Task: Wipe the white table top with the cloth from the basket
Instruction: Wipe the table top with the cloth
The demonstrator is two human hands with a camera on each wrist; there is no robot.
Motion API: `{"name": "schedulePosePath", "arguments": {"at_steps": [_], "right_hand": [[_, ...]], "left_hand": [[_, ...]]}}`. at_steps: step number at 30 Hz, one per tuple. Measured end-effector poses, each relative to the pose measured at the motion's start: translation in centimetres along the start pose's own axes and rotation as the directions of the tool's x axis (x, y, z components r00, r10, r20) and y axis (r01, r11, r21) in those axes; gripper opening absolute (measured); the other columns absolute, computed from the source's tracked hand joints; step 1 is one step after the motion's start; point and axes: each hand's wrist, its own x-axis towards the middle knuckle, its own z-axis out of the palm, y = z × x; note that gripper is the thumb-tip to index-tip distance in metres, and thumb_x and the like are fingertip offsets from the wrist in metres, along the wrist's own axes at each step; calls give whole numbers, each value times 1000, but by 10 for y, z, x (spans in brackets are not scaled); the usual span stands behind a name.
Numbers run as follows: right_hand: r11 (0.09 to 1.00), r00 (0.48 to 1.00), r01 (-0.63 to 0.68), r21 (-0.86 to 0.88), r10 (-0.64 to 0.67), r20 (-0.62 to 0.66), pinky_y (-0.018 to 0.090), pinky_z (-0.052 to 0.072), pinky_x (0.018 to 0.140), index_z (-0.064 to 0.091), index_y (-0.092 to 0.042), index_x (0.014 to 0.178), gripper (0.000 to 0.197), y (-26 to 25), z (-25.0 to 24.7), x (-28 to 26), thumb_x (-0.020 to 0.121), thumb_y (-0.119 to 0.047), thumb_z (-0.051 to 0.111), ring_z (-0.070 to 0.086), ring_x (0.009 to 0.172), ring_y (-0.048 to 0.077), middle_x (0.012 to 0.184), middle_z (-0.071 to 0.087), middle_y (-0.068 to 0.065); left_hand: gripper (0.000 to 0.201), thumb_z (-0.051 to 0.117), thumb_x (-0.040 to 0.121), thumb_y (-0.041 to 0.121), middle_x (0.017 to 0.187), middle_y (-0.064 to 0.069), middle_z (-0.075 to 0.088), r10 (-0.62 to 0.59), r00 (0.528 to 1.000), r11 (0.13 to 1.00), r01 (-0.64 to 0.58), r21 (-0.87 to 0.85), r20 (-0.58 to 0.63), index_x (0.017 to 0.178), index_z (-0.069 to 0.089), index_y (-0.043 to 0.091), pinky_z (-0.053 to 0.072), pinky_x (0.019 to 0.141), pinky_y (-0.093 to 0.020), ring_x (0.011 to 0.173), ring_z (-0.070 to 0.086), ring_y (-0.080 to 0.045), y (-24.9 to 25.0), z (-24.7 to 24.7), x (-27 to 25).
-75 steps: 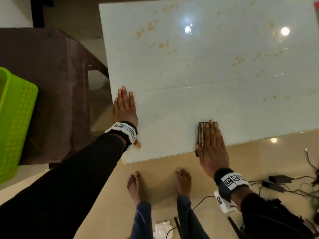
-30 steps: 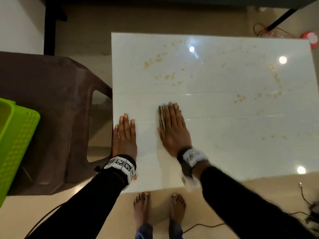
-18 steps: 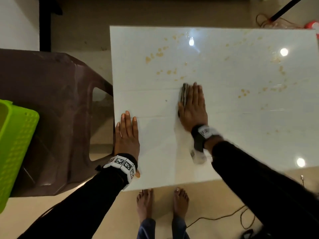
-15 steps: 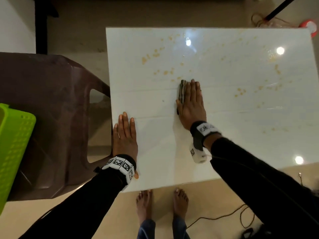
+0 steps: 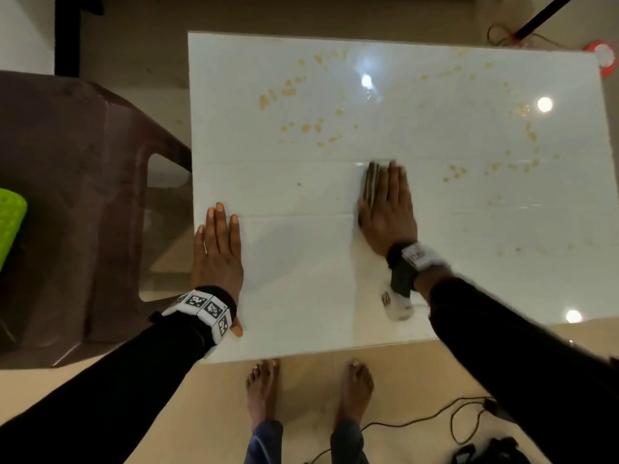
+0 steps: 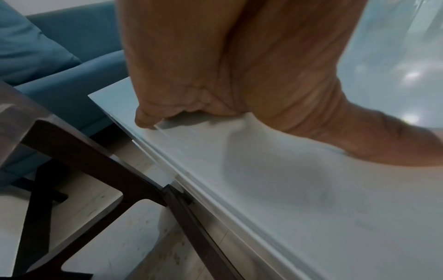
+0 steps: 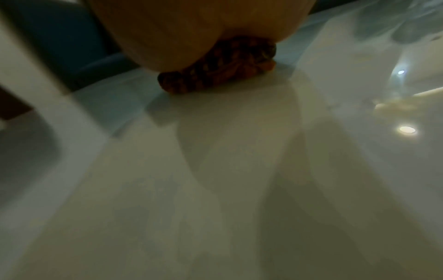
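The white table top (image 5: 452, 229) is glossy and carries yellowish spots across its far half. My right hand (image 5: 388, 202) lies flat with straight fingers, pressing a folded brown patterned cloth (image 5: 371, 182) onto the middle of the table; only the cloth's left edge shows beside the fingers. In the right wrist view the cloth (image 7: 223, 75) bulges out under the palm. My left hand (image 5: 217, 249) rests flat on the table's near left edge, fingers straight; the left wrist view shows its palm (image 6: 239, 66) on the table (image 6: 311, 208).
A brown plastic chair (image 5: 77, 202) stands left of the table, with a green basket (image 5: 10, 219) on it at the frame's edge. My bare feet (image 5: 308, 386) are at the near edge. Cables (image 5: 452, 420) lie on the floor to the right. A red object (image 5: 601, 58) sits past the far right corner.
My right hand slid the cloth from the near edge leftward, then across to the middle of the table, and has now drawn back slightly. The left hand stayed in place.
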Motion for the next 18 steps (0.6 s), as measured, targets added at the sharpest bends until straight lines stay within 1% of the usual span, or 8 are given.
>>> {"name": "schedulePosePath", "arguments": {"at_steps": [2,4,6,8,11,13,16,18], "right_hand": [[1000,1000,-25,19,25,-2,50,6,133,1,-4,167,71,3,-14,31,109,-43,19,-3,163,40,174,-3,25],[1000,1000,15,16,-15,1,49,4,133,-2,-6,167,71,7,-12,20,110,-43,20,-6,163,37,175,-6,22],[999,999,50,-6,-49,16,51,10,132,4,-3,167,71,13,-1,-37,110,-43,17,-3,163,39,174,-2,24],[998,998,55,-4,-55,38,51,13,132,5,-1,166,71,17,12,-109,110,-43,21,-3,163,38,175,-2,23],[996,987,86,-2,-85,134,45,7,133,-1,-4,167,73,24,17,-162,110,-47,18,-8,164,31,176,-10,15],[996,988,82,-19,-79,136,47,8,132,1,-3,166,75,31,10,-134,109,-51,11,-5,164,32,176,-8,17],[1000,1000,10,19,-10,17,50,10,132,6,-3,167,79,37,-3,-42,106,-53,12,1,163,37,175,0,21],[1000,1000,14,26,-14,-2,51,11,132,7,-5,167,79,42,-15,15,105,-53,14,3,163,38,175,2,22]], "left_hand": [[124,68,94,33,152,-40,-34,-6,1000,1000,6,18,-1,139,-38,-15,-2,126,-53,150,-20,-51,1,-1,0],[123,67,95,33,154,-40,-32,-5,1000,1000,5,8,-6,138,-38,-14,-2,126,-54,150,-20,-52,-1,-1,1],[140,74,87,49,152,-42,-33,-6,1000,1000,6,-24,-3,138,-40,-14,1,126,-55,148,-21,-54,-1,-3,0],[167,80,61,72,150,-47,-31,-14,998,1000,13,28,54,142,-34,-18,3,124,-59,147,-18,-58,4,-9,-3],[171,85,53,72,152,-48,-26,1,999,1000,-2,31,36,146,-26,-20,9,121,-69,148,-11,-60,23,-17,-7],[189,87,32,78,151,-44,-34,51,998,998,-51,-26,29,146,-34,-11,9,119,-72,148,-17,-59,42,-31,-7],[194,84,24,82,150,-43,-36,91,996,985,-93,-147,-22,145,-41,-4,11,114,-78,147,-21,-58,73,-48,17],[196,85,19,79,150,-47,-30,48,999,984,-47,-171,-2,146,-39,-4,7,110,-81,146,-17,-62,95,-57,31]]}}
